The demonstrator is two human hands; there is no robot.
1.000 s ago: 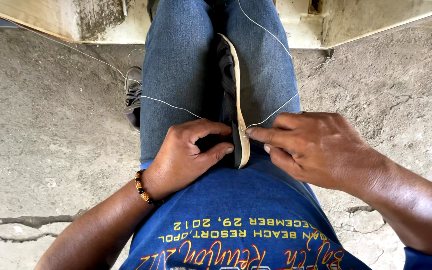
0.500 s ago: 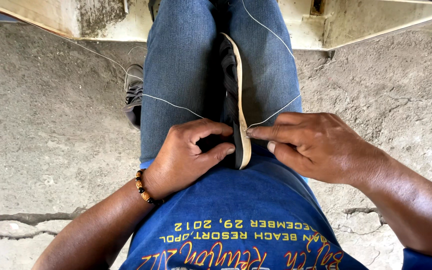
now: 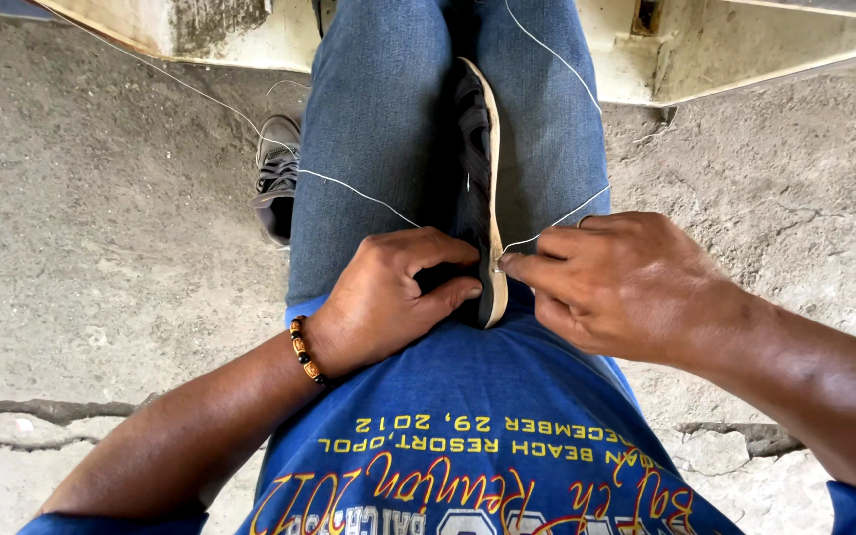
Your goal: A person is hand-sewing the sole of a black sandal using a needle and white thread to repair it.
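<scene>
A dark shoe with a pale sole (image 3: pixel 481 168) stands on edge between my jeans-clad thighs, heel toward my belly. My left hand (image 3: pixel 388 297), with a beaded bracelet at the wrist, grips the shoe's upper near the heel. My right hand (image 3: pixel 626 282) pinches something small at the sole's edge, where a thin white thread (image 3: pixel 562 215) meets it; whether it is a needle I cannot tell. Another strand of the thread (image 3: pixel 349 188) runs off to the left across my thigh.
A second grey shoe (image 3: pixel 276 176) lies on the rough concrete floor (image 3: pixel 101 248) beside my left thigh. A pale wooden structure (image 3: pixel 745 50) crosses the top of the view. Cracks run through the concrete at the lower left and lower right.
My right hand's fingertips have closed in on the sole's edge near the heel. The left hand and the shoe have hardly moved.
</scene>
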